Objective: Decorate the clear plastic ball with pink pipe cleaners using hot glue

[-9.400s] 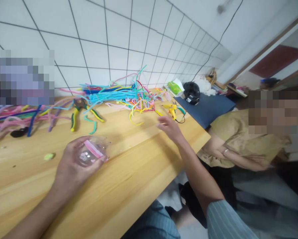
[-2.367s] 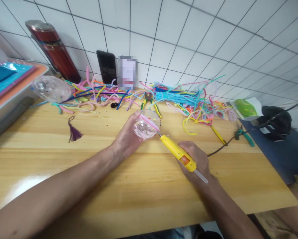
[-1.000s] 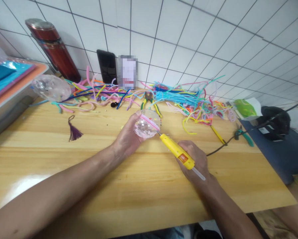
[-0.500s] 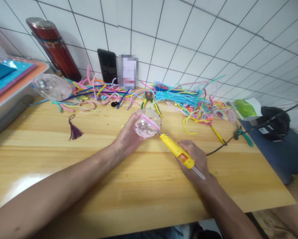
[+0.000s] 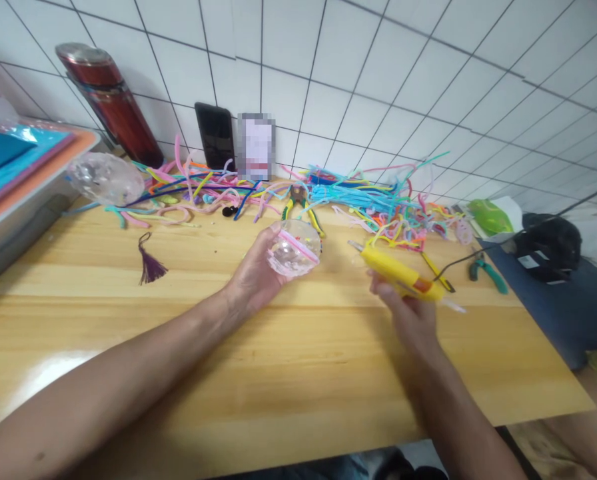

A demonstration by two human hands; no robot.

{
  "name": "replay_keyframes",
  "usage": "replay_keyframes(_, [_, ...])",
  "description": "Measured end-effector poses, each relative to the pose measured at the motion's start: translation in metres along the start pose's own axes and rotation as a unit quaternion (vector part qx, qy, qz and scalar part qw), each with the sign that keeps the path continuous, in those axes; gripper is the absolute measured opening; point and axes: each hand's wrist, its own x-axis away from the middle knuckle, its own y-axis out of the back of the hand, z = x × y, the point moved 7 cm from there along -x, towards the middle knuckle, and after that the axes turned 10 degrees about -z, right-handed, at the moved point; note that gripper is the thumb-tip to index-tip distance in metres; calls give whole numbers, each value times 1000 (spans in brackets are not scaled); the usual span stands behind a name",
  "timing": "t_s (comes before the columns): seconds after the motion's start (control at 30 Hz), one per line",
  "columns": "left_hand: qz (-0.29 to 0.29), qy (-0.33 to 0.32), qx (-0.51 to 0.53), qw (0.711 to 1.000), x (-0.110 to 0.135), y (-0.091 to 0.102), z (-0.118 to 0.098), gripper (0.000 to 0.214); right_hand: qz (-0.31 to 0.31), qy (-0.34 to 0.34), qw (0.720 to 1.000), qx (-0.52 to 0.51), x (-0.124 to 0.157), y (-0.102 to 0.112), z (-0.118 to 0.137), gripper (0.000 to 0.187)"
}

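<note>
A clear plastic ball with a pink strip around it is gripped in my left hand, above the middle of the table. My right hand is wrapped round a yellow hot glue gun, whose nozzle points up and left, apart from the ball. A clear glue stick pokes out of the gun's back end. Just behind the ball lie pliers with yellow and green handles, partly hidden by it.
Coloured pipe cleaners lie heaped along the tiled wall. At left are a red thermos, a second clear plastic piece and a purple tassel. A phone leans on the wall. A yellow cutter and green pliers lie right, near the black cord.
My right hand has drawn the glue gun away from the ball, to the right and slightly up. The left hand and ball have stayed nearly in place.
</note>
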Motion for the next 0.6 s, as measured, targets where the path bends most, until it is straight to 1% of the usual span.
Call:
replay_keyframes(0.07, [9,4,-11,1000,0,-1,1,42,-31,-88,996,-6,-18,12,-27,30])
replay_keyframes(0.1, [14,4,-15,1000,1,-1,2,42,-52,-121,991,1,-28,21,-40,34])
replay_keyframes(0.17, [20,-2,-23,1000,2,-2,3,40,-114,-170,978,43,-47,45,-65,37])
replay_keyframes(0.23, [21,-16,-32,999,3,-1,4,37,-182,-192,959,99,-64,76,-86,35])
replay_keyframes(0.3, [28,-31,-48,998,4,0,6,37,-228,-203,942,142,-76,107,-104,32])
replay_keyframes(0.37, [39,-34,-65,997,4,0,9,36,-265,-222,919,188,-81,137,-120,30])
replay_keyframes(0.47, [42,-23,-84,995,4,1,14,34,-283,-251,891,252,-80,168,-140,33])
replay_keyframes(0.53, [42,-20,-93,995,5,2,16,33,-278,-265,877,289,-78,180,-150,37])
replay_keyframes(0.6, [43,-21,-100,994,6,2,17,34,-268,-275,865,323,-78,187,-157,40])
